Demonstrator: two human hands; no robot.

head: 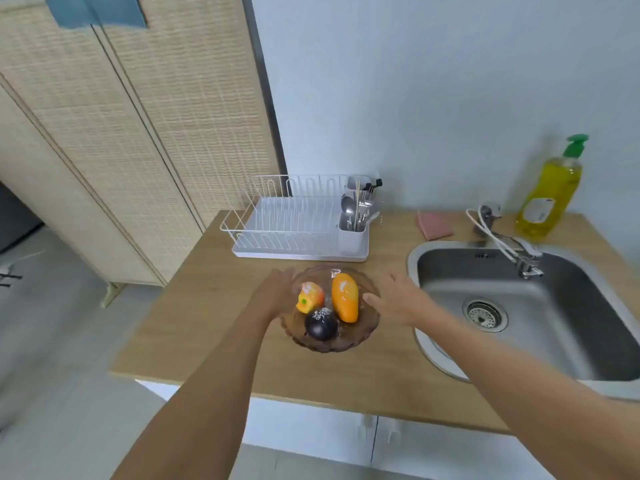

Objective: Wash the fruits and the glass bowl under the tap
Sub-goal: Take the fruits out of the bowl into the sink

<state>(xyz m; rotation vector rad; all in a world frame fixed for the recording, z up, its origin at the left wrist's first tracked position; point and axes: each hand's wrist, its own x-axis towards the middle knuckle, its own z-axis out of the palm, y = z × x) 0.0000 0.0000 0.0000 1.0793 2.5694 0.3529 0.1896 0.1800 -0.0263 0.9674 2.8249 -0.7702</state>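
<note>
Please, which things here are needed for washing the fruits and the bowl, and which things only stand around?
Needed: bowl, mango, peach, dark fruit, tap, sink, left hand, right hand.

Standing around: rack, cutlery holder, soap bottle, pink cloth.

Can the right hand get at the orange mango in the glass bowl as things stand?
Probably yes. The right hand is at the glass bowl rim, beside the orange mango, which lies uncovered on top; nothing sits between them.
</note>
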